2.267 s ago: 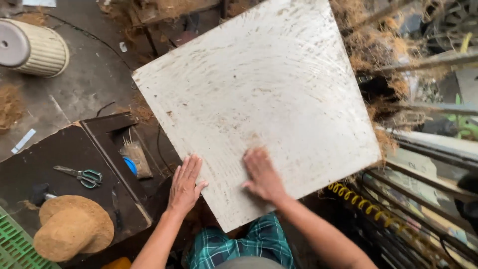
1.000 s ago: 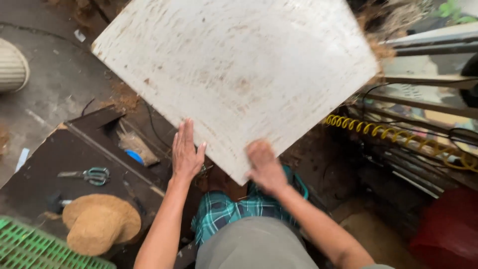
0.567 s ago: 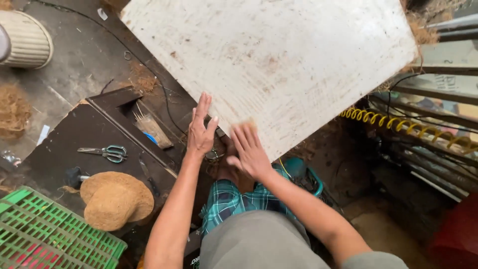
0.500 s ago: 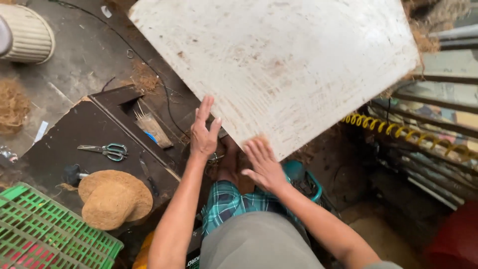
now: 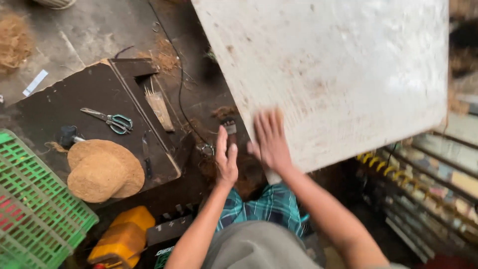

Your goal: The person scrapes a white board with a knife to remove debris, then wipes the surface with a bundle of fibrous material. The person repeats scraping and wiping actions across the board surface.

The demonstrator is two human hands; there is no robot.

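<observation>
A large, stained white board fills the upper right of the head view. My right hand lies flat on its near corner, fingers spread and blurred. My left hand is off the board, just left of its near edge, fingers straight and holding nothing, above the dark floor and my green plaid clothing. A small brush-like tool lies just beyond my left fingertips.
A dark work board on the left carries green-handled scissors, a round coir pad and a bundle of sticks. A green plastic crate and yellow object sit lower left. Metal racks with a yellow coil stand right.
The board has shifted up and right in view. My left hand has come off its edge. My right hand has slid along the near corner, now blurred.
</observation>
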